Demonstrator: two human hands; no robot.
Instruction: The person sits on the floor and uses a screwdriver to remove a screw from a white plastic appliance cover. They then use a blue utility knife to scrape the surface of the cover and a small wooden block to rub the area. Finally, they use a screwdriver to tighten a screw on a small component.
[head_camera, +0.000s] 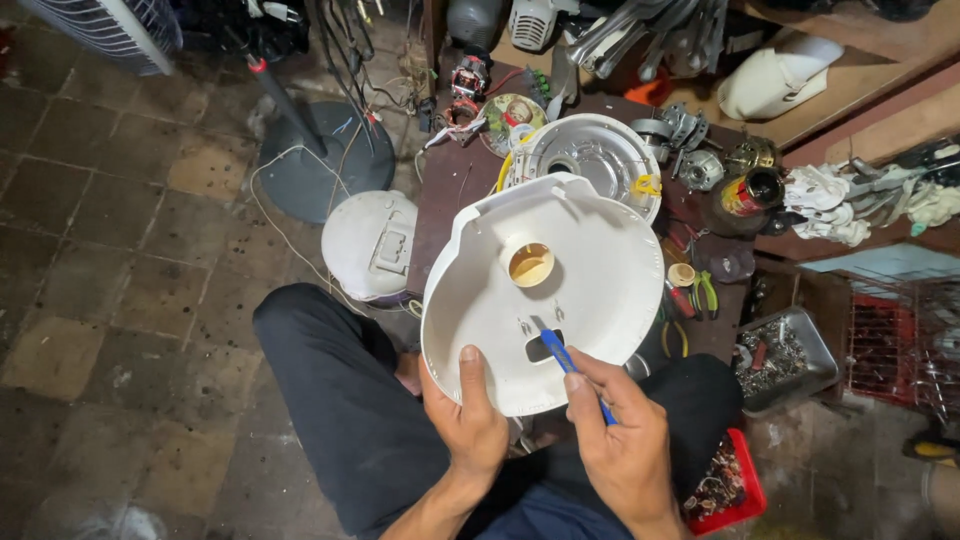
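My left hand (468, 420) grips the near rim of a large round white plastic housing (480, 290), tilted up toward me over my lap. The housing has a round tan-lined socket (531, 264) at its middle and a small dark slot (543, 349) lower down. My right hand (622, 440) holds a blue-handled screwdriver (570, 365) like a pen. Its tip rests at the slot, close to two small metal tabs.
A dark low table (447, 190) behind carries a second round white housing part (590, 160), motor parts, pliers and rags. A white lid (370, 245) and a fan stand base (325, 160) sit on the tiled floor at left. A metal tray (785, 360) and red bin (725, 485) of screws are at right.
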